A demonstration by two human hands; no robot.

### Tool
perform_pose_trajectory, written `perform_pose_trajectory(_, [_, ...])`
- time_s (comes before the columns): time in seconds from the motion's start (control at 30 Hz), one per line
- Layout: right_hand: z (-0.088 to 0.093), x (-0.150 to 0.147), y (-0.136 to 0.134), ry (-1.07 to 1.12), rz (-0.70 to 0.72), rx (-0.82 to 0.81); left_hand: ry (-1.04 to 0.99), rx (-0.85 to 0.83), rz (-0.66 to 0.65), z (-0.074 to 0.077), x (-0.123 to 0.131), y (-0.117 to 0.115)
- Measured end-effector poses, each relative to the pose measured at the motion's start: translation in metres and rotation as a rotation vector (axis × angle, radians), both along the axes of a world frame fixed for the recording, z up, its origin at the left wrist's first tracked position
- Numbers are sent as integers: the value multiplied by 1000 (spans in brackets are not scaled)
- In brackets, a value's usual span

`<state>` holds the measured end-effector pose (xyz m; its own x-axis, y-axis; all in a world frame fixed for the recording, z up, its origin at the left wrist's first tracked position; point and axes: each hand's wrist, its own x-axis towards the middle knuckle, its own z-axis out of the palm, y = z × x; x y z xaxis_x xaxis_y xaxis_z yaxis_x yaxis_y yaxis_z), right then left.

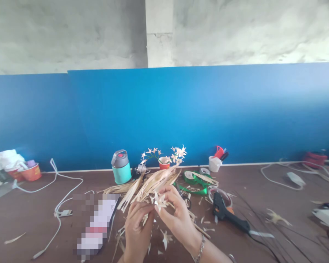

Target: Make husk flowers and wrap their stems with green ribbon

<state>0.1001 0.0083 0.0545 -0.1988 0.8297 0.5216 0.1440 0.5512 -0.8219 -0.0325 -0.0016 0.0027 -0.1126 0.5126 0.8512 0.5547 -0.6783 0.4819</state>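
Both my hands meet low in the middle of the view over a brown table (263, 219). My left hand (137, 228) is closed, its fingers pinched on a small pale straw flower (159, 200). My right hand (177, 213), with a bracelet at the wrist, is closed too and pinches the same flower from the right. Just behind the hands lies a bundle of dry straw strips (150, 182). Loose straw scraps and another small straw flower (166, 238) lie under and around the hands.
A black glue gun (227, 213) lies right of my hands, near green ribbon (196, 180) and tape rolls. A teal flask (121, 167), a red cup of straw flowers (164, 159), a white cup (215, 163), white cables (60, 197) and bowls (30, 171) stand along the blue wall.
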Motion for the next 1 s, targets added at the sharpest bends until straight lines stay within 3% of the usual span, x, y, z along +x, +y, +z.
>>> perform_pose_trajectory(1.0, [-4,-1,-4,-13,-37,61,-61,-49,20,-1,2,-4])
